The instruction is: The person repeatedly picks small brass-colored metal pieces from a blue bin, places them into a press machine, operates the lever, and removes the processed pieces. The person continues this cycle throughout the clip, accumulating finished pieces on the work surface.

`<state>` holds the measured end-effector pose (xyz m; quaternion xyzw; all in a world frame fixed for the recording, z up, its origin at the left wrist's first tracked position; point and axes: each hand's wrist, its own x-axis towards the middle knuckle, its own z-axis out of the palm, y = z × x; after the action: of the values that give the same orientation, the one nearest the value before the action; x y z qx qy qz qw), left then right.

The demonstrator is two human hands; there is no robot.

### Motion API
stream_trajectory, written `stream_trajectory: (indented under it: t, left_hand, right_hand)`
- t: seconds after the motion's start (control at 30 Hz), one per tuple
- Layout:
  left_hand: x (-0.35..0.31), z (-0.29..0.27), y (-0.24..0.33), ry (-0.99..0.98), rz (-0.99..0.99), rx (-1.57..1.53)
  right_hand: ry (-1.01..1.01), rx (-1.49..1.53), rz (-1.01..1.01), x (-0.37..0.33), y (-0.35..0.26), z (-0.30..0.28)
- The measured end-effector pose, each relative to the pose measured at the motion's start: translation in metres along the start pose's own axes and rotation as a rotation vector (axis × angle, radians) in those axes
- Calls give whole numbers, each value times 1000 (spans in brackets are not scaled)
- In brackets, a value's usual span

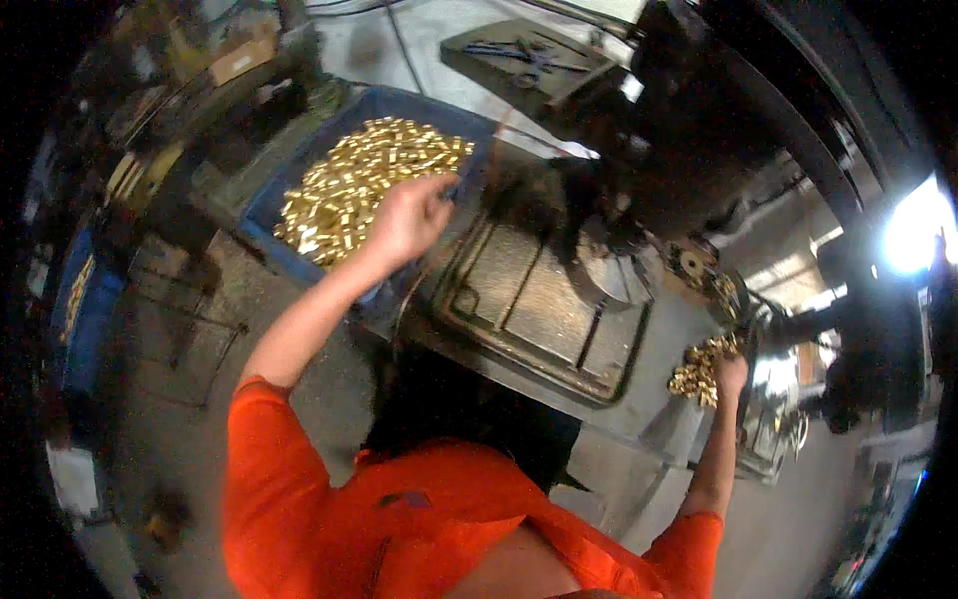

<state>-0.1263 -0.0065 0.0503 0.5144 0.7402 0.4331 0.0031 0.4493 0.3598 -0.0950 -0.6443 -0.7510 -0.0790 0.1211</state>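
Note:
My left hand (pixel 407 222) hovers over the near right side of a blue bin (pixel 261 212) heaped with small, shiny brass cylindrical pieces (pixel 364 180). Its fingers are curled closed, and a small dark thing shows at the fingertips, too unclear to name. Far to the right, my right hand (pixel 731 374) is at the edge of a loose pile of brass pieces (pixel 699 371) on the grey bench top. The fingers of that hand are mostly hidden, so its grip does not show.
Between my hands lies a slotted metal machine table (pixel 529 299) with a round fixture (pixel 611 270) on it. A dark machine column (pixel 689 120) rises behind. Tools lie on a tray (pixel 479 45) at the back. Another blue bin (pixel 80 329) stands far left.

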Motion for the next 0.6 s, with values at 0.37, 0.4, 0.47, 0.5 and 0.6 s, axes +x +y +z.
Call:
stream_trajectory:
  t: [0.37,0.4,0.47,0.5,0.6]
  left_hand:
    - [81,-36,-137,-129,-225,642]
    - [86,-31,-149,-166,-229,714]
    - [94,-15,-163,-164,-190,794]
    - [97,-7,-169,-211,-156,833]
    - [96,7,-184,-276,-57,917]
  right_hand:
    - [41,780,-61,-71,-42,-23]
    - [65,733,-134,-80,-57,-34]
    - [79,734,-160,-115,-94,-67]
    - [63,785,-114,-129,-100,-77]
    - [-61,709,9,-157,-109,-104]
